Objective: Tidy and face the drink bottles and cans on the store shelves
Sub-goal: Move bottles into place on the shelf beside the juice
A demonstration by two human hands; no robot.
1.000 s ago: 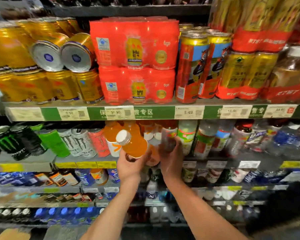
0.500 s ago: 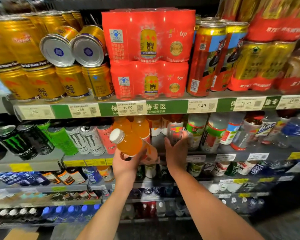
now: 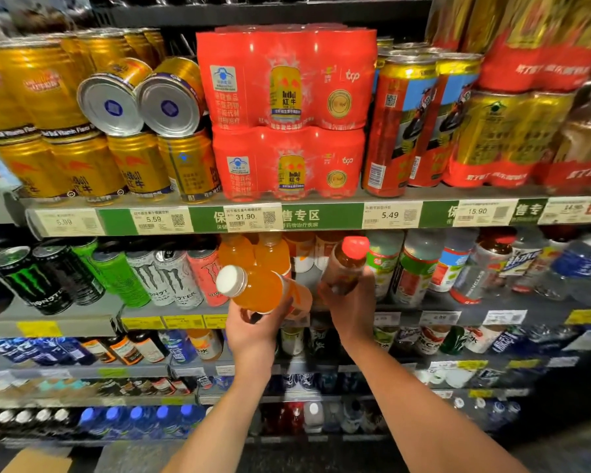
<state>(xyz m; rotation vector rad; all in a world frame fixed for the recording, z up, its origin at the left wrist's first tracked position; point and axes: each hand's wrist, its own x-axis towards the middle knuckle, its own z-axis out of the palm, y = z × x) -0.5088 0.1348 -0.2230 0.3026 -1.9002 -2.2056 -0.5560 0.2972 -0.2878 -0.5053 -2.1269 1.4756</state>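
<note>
I am looking at a tall store shelving unit packed with drinks, several tiers deep. Along the front edge of the upper shelf (image 3: 198, 218) runs a green strip with price tags; on it stand gold cans (image 3: 82, 169), with two more gold cans lying on their sides on top, bottoms outward, then two stacked red multipacks (image 3: 287, 114) near the middle, and tall red-and-blue cans (image 3: 403, 124) toward the right end.

On the middle shelf (image 3: 48, 312), black, green, white and pink energy cans (image 3: 171, 278) fill the left part, orange bottles sit at the centre, and clear and green-labelled bottles (image 3: 413, 264) run to the right end.

My left hand (image 3: 253, 332) is out in front of that shelf's front edge, fingers curled under and around an orange bottle (image 3: 263, 290) with a white cap, which lies tilted, cap pointing up and left, clear of the shelf. My right hand (image 3: 352, 308) is just beside it, fingers wrapped round a brown bottle (image 3: 347, 264) with a red cap, held near upright with the cap leaning slightly right, at the front edge of the middle shelf among the orange and green-labelled rows. I cannot tell whether its base touches the shelf.

Lower shelves carry more small bottles, blurred.
</note>
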